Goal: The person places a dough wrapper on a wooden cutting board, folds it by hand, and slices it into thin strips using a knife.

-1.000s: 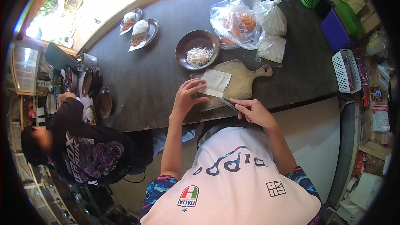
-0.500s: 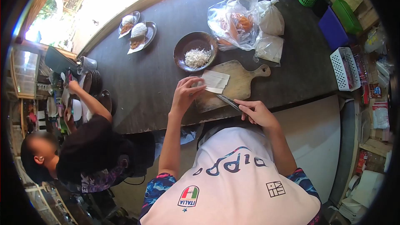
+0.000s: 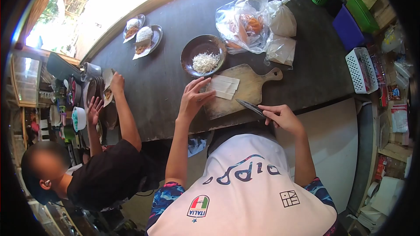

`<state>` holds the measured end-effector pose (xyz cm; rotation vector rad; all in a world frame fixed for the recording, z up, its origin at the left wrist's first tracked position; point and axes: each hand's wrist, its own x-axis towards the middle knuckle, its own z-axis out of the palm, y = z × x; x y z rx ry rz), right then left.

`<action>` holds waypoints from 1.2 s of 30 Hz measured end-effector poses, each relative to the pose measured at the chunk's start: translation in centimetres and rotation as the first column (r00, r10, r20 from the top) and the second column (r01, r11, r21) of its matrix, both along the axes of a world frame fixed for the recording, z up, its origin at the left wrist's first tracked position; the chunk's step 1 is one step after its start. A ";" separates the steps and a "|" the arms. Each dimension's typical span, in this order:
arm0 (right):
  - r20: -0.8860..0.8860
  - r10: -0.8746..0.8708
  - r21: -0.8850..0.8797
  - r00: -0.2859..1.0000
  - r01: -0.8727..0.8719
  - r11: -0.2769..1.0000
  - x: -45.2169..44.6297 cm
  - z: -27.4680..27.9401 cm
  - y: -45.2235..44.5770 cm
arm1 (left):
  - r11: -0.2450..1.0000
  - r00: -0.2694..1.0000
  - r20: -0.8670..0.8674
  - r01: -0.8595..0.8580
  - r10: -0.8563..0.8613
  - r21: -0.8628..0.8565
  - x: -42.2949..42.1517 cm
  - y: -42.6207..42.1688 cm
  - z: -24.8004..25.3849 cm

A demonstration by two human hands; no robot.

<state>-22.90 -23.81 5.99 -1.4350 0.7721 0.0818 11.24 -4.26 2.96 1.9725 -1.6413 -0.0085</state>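
Pale flat strips [image 3: 225, 86] lie side by side on a wooden cutting board [image 3: 250, 88]. My left hand [image 3: 195, 98] rests at their left end, with its fingers apart and the fingertips on the strips. In my right hand [image 3: 281, 118] is a dark-bladed knife [image 3: 250, 106], its tip over the board's lower part, just below and apart from the strips. Behind the board stands a brown bowl [image 3: 188, 52] holding a heap of pale thin shreds [image 3: 205, 62].
Clear plastic bags [image 3: 242, 22] with orange contents stand behind the board. Two plates of rice [image 3: 157, 39] sit at the back left. At the left, a co-worker [image 3: 109, 170] reaches over the table near stacked plates. A white basket [image 3: 362, 72] stands at the right.
The knife has moved right, away from the strips, with my right hand. My left hand stays at the strips. The co-worker has turned and stretched both arms toward the table.
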 end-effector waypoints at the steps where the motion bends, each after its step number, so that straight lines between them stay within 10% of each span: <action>1: -0.007 0.012 0.003 1.000 -0.012 1.000 0.4 -0.1 0.1 | 1.000 1.000 -0.003 0.001 -0.001 0.005 -0.1 0.0 0.1; 36: 0.016 -0.019 0.051 1.000 0.018 0.999 2.7 -0.1 0.8 | 0.995 0.991 0.092 0.099 -0.100 0.019 0.0 -3.4 1.3</action>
